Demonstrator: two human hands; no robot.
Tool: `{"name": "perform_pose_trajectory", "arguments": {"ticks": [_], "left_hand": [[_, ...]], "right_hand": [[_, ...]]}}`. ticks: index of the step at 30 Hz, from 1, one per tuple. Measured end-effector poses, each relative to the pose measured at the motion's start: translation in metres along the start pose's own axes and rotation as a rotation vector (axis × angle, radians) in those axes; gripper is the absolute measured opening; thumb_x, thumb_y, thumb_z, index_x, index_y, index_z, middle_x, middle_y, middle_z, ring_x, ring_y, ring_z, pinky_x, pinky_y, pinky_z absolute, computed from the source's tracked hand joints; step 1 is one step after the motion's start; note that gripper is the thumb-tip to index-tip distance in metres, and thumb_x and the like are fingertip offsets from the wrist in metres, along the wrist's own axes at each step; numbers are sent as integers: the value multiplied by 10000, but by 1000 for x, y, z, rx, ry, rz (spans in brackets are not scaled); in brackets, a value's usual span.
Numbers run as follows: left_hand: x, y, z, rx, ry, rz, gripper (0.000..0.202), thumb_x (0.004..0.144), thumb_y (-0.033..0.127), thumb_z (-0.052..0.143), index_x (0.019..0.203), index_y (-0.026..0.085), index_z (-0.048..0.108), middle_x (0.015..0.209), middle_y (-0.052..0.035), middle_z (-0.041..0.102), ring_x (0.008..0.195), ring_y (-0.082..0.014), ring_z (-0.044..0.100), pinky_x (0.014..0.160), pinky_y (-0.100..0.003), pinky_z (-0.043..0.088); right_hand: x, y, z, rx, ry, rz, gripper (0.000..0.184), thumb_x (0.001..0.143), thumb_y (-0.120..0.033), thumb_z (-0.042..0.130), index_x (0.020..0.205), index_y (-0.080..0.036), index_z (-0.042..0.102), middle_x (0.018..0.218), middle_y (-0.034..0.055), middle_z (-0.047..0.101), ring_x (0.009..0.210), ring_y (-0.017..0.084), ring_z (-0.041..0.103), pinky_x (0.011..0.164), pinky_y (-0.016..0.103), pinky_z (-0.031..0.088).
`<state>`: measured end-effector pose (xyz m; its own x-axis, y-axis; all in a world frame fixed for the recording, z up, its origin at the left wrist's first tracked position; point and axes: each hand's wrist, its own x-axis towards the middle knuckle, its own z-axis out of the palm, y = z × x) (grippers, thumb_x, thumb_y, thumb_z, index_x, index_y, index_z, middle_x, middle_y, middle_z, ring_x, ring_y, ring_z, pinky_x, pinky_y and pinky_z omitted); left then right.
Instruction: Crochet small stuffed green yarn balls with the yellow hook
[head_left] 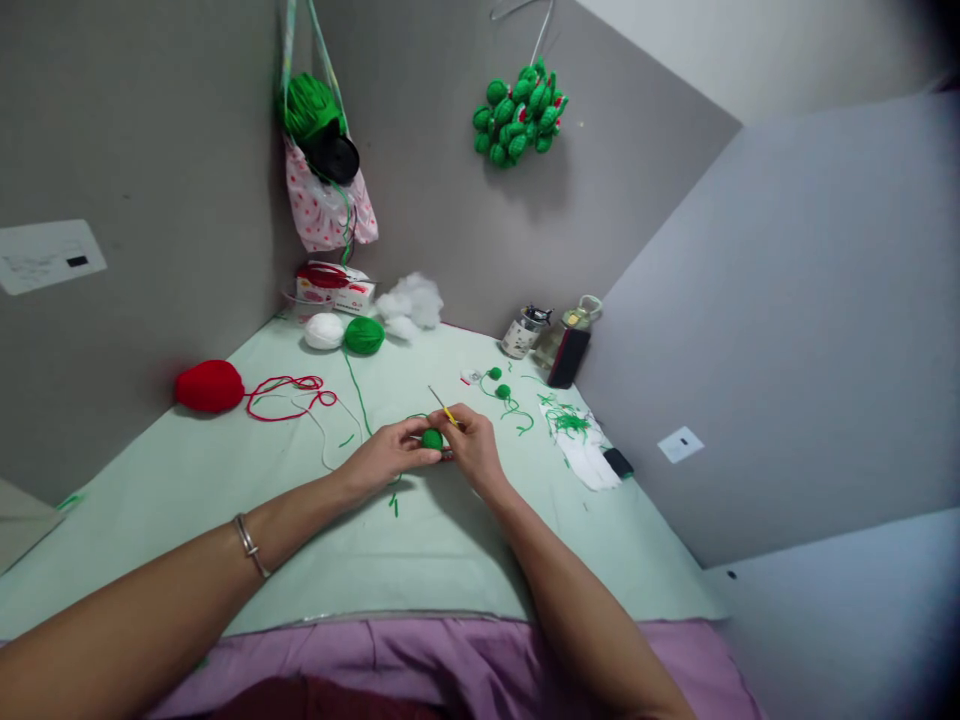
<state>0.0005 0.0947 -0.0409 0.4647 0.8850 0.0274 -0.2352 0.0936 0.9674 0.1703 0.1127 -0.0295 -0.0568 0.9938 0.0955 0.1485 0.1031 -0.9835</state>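
A small green crocheted ball (432, 438) sits between both hands above the pale green table (225, 470). My left hand (390, 453) pinches the ball from the left. My right hand (471, 440) is closed round a crochet hook (442, 404) with a yellow grip, its metal tip pointing up and left. Green yarn (357, 392) runs from the work back to a green yarn ball (364, 335).
A red yarn ball (210, 386) with a loose red strand lies at left. White yarn (324, 331), stuffing (411, 300) and a box sit at the back corner. Two small green pieces (499, 384), yarn scraps on paper (577, 432), a jar and a bottle are at right. Finished green pieces (519, 115) hang on the wall.
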Motion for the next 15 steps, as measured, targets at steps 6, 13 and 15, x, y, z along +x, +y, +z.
{"name": "perform_pose_trajectory", "arguments": {"ticks": [6,13,15], "left_hand": [[3,-3,-3,17,63,-3,326,765,386,834,966,168,698,843,-34,730,769,-186,687,822,-351,523],[1,6,-1,54,52,9,345,800,474,810,930,176,693,782,-7,689,650,-143,605,685,-291,491],[1,7,-1,58,39,-13,374,790,485,818,960,168,713,841,-29,712,677,-150,621,696,-293,499]], "right_hand": [[4,-4,-9,123,-100,83,449,802,-650,673,789,-202,635,597,-52,554,452,57,206,439,237,229],[-1,-9,-10,106,-241,145,535,746,-686,748,857,-170,661,666,-25,626,451,45,293,446,229,220],[1,-5,-11,71,-238,128,491,716,-631,798,782,-165,661,595,-39,580,483,64,373,469,227,243]]}}
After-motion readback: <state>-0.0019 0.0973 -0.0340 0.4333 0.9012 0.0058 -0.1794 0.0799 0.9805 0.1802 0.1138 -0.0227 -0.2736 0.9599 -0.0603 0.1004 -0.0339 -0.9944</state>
